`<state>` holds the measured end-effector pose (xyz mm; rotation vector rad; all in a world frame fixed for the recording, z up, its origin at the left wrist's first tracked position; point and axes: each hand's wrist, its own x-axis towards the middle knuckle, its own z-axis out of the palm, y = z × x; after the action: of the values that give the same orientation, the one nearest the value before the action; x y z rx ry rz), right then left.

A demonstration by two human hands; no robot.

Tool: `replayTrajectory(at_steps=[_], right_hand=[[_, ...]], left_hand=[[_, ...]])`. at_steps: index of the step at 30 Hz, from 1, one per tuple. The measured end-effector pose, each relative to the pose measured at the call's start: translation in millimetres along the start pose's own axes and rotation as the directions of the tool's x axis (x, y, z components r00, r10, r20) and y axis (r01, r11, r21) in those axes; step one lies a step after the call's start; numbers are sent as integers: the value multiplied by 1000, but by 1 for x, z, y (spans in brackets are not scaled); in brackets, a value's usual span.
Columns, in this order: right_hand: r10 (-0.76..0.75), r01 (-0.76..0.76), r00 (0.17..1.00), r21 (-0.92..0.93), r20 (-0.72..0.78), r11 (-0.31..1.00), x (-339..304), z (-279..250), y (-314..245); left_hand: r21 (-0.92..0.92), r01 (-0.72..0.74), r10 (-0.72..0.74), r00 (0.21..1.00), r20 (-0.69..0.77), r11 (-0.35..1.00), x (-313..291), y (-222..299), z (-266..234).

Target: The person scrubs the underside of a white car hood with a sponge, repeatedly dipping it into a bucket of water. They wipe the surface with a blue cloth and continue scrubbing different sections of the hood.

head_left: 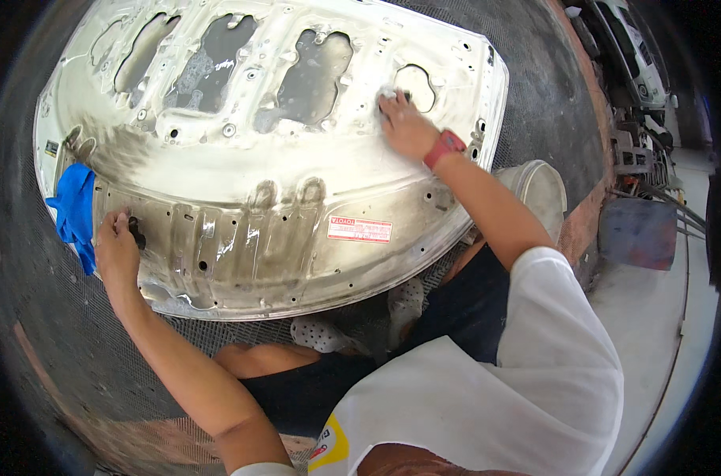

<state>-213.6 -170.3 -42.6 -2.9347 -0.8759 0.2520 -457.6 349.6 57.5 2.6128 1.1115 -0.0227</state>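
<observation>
A white car hood (297,159) lies with its inner side up in front of me, its inner frame pierced by several large cutouts and smeared with grey-brown grime. My right hand (404,127), arm stretched out, presses a small whitish wad (387,92) onto the frame beside the far-right cutout; the wad is mostly covered by my fingers. At the near-left edge, my left hand (117,246) grips the hood with its fingers bent over the rim. Close by its fingertips is a small black piece (138,232). A blue cloth (75,208) drapes over the edge just beyond that hand.
A whitish bucket (539,190) lies against the hood's right side, behind my right forearm. Dark ribbed matting (567,119) covers the floor around. Farther right are a grey panel (638,234), assorted parts and a white vehicle (634,55). My knees and perforated shoes (322,335) are at the near edge.
</observation>
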Motion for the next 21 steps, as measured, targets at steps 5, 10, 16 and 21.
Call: replayTrajectory(at_steps=[5, 10, 16, 21], right_hand=[[16, -47, 993, -276, -114, 960, 64, 15, 65], [-135, 88, 977, 264, 165, 961, -17, -12, 3], [328, -164, 944, 902, 26, 400, -150, -176, 82], [789, 57, 613, 994, 42, -98, -334, -190, 167]], left_hand=[[-45, -55, 55, 998, 6, 997, 1, 12, 4], [-29, -47, 47, 999, 25, 999, 11, -18, 4], [442, -106, 240, 936, -258, 891, -15, 36, 3], [112, -611, 621, 760, -194, 783, -45, 127, 31]])
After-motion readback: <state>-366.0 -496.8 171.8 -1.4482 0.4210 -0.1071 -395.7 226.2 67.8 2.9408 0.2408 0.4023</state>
